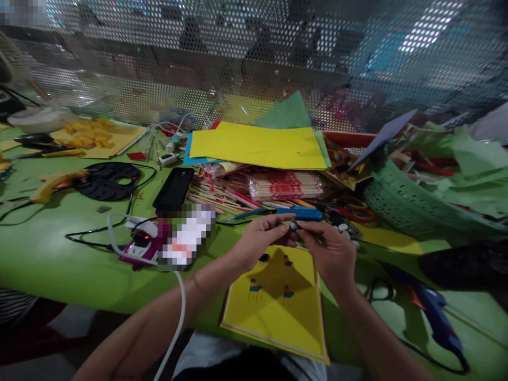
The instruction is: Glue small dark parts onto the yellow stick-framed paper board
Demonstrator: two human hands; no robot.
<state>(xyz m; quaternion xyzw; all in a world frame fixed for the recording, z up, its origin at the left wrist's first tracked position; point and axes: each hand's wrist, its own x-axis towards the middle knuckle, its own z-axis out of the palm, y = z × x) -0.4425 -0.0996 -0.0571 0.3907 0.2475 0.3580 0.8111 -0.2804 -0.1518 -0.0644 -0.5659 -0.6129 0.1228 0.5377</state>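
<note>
My left hand (265,238) and my right hand (331,254) meet above a yellow board (273,323). Between their fingertips they pinch a small dark grey piece (294,226), too small to name. Both hands are closed on it. On the board stand several tiny chairs, one of them a blue chair (288,292) on thin legs, and a small black round piece (264,257) near the far edge. A few whitish round pieces (343,228) lie just beyond my right hand.
A blue glue gun (434,312) lies at right, a yellow one (59,185) at left. A power strip (138,246) with cables and a phone (188,238) sit left of my forearm. Behind are sticks (286,186), yellow sheets (257,145) and a green basket (420,206).
</note>
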